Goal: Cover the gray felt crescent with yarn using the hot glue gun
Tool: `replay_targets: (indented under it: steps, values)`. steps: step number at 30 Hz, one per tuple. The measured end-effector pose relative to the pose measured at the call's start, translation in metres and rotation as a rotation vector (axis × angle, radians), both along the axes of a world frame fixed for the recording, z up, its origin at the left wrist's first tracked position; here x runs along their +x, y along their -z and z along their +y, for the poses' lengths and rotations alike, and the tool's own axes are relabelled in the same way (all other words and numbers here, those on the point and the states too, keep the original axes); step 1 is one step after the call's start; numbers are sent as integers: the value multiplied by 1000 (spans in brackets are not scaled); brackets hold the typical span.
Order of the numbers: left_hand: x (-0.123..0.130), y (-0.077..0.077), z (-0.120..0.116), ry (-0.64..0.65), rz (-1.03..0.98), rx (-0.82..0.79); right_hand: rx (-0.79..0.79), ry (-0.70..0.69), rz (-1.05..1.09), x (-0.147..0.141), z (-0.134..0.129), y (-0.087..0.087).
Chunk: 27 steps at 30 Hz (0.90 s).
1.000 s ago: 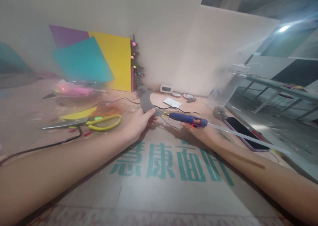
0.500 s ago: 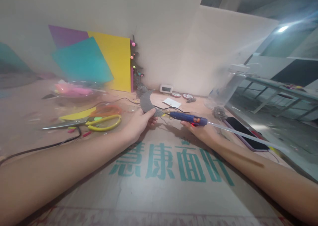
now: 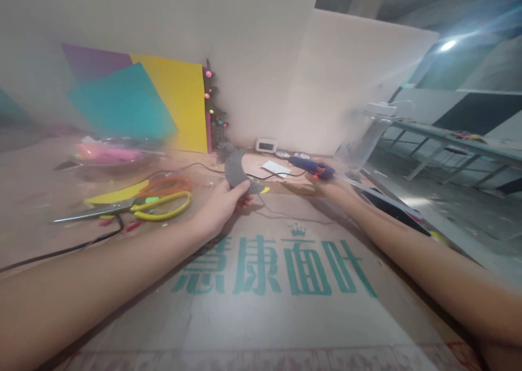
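Note:
Pinched between the thumb and fingers of my left hand (image 3: 228,203) is a grey crescent (image 3: 235,169), wrapped in yarn-like strands, with a small yellow tip at its right end. A thin grey strand (image 3: 285,215) trails from it over the board to the right. My right hand (image 3: 326,185) is wrapped round a blue glue gun (image 3: 308,166), which shows a small red light and points left. The gun's nozzle is apart from the crescent, up and to its right.
Yellow-handled scissors (image 3: 161,206) and an orange-handled pair (image 3: 167,185) lie left, near a black cable. Behind are a bowl of pink pieces (image 3: 112,153), coloured sheets (image 3: 179,104) and a small clock (image 3: 266,145). At right are a clear jug (image 3: 362,137) and a phone (image 3: 395,210).
My right hand has lifted the glue gun up and away from the crescent's yellow tip. My left hand still holds the crescent. The whole view has shifted slightly.

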<state>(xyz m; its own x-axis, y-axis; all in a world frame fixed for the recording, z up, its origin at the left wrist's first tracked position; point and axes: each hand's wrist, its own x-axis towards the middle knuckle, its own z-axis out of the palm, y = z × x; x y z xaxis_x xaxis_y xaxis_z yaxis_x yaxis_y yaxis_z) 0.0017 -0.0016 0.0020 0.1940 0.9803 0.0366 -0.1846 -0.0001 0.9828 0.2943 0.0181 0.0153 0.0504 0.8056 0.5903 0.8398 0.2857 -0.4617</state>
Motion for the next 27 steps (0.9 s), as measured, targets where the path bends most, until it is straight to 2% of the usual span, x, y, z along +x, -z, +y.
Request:
replay_targets:
  steps: [3, 5, 15, 20, 27]
  values:
    - [0, 0, 0, 20, 9, 42, -83, 144, 57, 17, 12, 8]
    - [0, 0, -1, 19, 20, 49, -137, 177, 58, 23, 15, 11]
    - [-1, 3, 0, 42, 67, 82, -184, 109, -94, 30, 21, 14]
    - [-1, 3, -1, 30, 84, 77, -187, 107, -118, 36, 28, 21]
    - [-2, 3, 0, 38, 111, 109, -166, 49, -104, 37, 25, 18]
